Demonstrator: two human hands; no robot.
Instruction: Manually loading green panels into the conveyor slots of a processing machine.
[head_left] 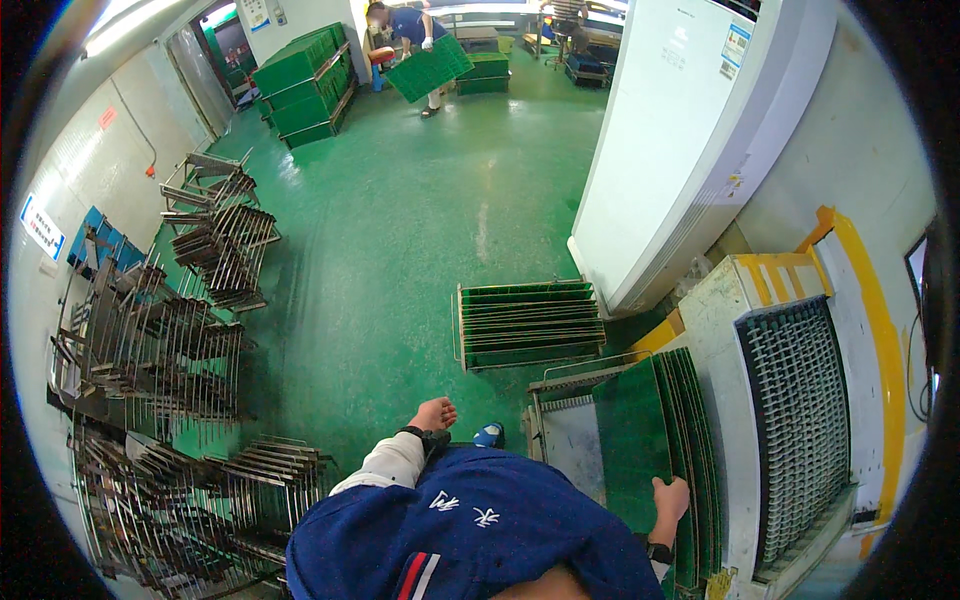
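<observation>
My left hand point(437, 413) is held out over the green floor, its fingers loosely bent and apart with nothing in them. On my right, a metal rack point(537, 425) holds several thin green panels point(632, 420) standing on edge. My right hand point(672, 497) is closed at the edge of one of these panels, beside the others in the row. Its fingertips are partly hidden. Ahead of this rack stands a second rack point(530, 325), filled with similar green panels in a row.
Several empty metal racks point(225, 250) line the left wall. To my right is a machine with a roller conveyor point(800, 430); a tall white cabinet point(660, 130) stands beyond. At the back, another person point(408, 28) holds a green crate point(430, 70) near stacked green crates point(305, 85).
</observation>
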